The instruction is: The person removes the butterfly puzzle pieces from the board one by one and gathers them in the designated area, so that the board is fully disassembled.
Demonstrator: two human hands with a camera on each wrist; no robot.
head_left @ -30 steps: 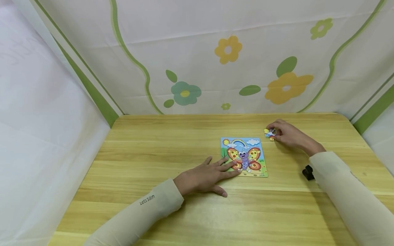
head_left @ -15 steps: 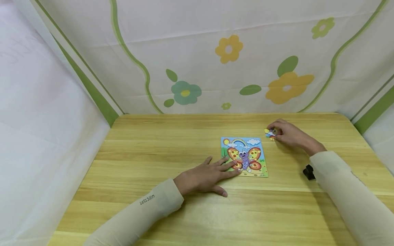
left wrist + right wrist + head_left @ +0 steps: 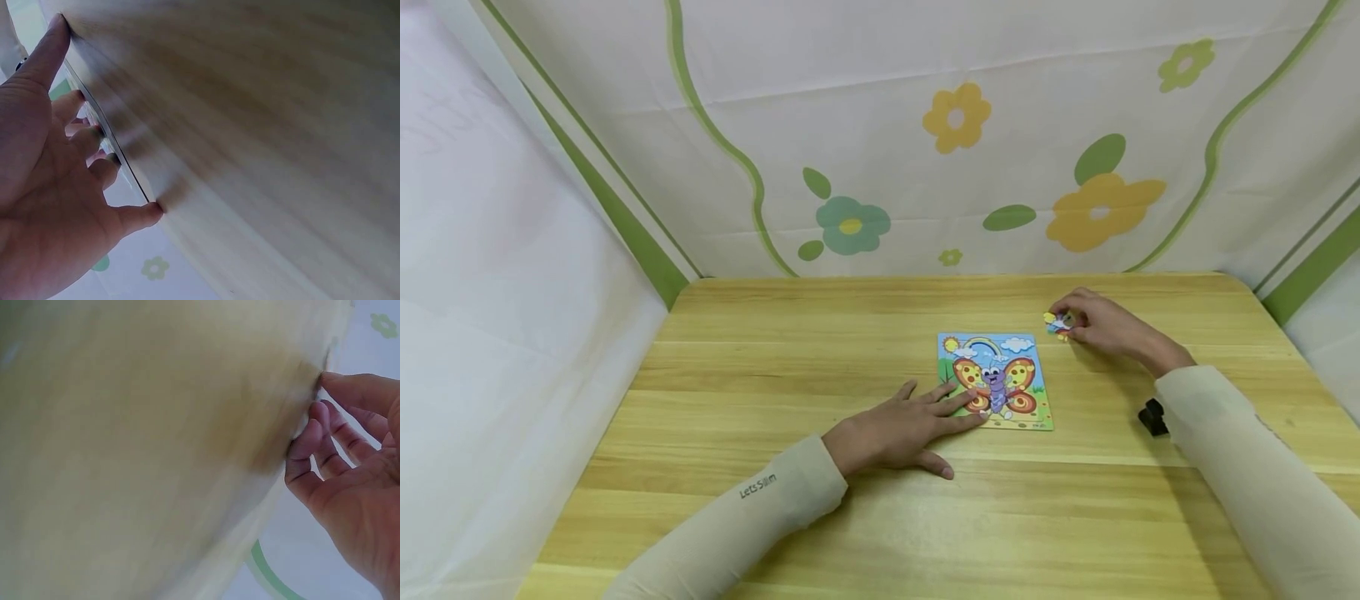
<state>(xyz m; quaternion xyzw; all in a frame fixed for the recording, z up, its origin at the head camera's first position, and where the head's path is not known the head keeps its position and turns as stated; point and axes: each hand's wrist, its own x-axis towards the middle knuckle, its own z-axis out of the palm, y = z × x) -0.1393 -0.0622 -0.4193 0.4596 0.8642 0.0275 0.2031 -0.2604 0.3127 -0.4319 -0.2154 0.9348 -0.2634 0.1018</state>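
Note:
A square butterfly puzzle [image 3: 1019, 375] lies flat on the wooden table, with a sun, a rainbow and a purple-bodied butterfly on it. My left hand [image 3: 898, 433] is spread, and its fingertips rest on the puzzle's lower left part. In the left wrist view the fingers [image 3: 134, 215] touch the board and the tabletop, thumb stretched apart. Beyond the puzzle's upper right corner, my right hand [image 3: 1099, 327] holds a small cluster of colourful puzzle pieces [image 3: 1060, 323] between curled fingers and thumb, at the tabletop. The fingers partly hide these pieces; how many there are I cannot tell.
A small black object [image 3: 1152, 418] sits on the table [image 3: 775, 358] beside the right sleeve. Behind the table's far edge hangs a white cloth [image 3: 880, 125] printed with flowers, and another white cloth panel [image 3: 512, 275] stands at the left.

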